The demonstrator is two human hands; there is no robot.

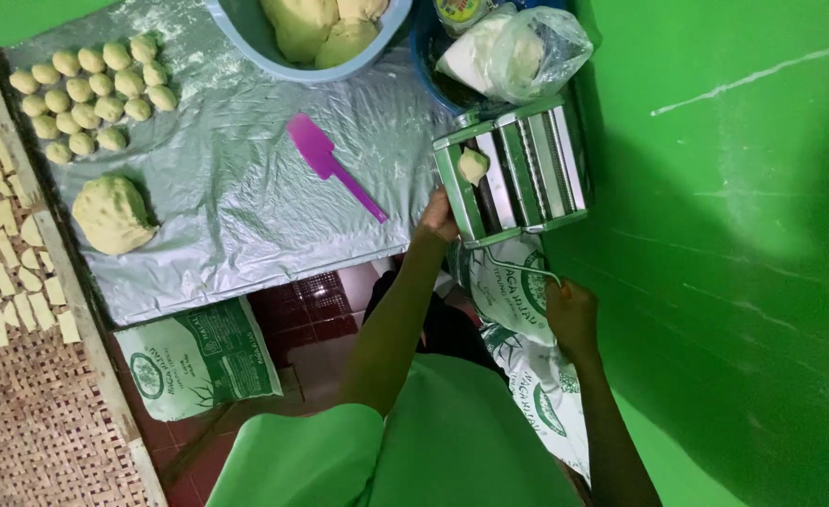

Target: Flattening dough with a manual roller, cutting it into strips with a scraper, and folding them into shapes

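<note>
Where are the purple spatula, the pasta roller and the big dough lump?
purple spatula (313, 147), head view, on its blade
pasta roller (527, 169), head view, on its metal top
big dough lump (112, 214), head view, on its middle

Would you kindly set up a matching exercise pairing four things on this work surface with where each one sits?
Things:
1. spatula
2. small dough balls
3. dough piece
4. cut strips

Places:
A. on the woven tray at the left edge
B. on top of the pasta roller
C. in rows at the far left corner of the plastic sheet
D. in the middle of the plastic sheet

Pairs: 1-D, 2-C, 3-B, 4-A
</note>
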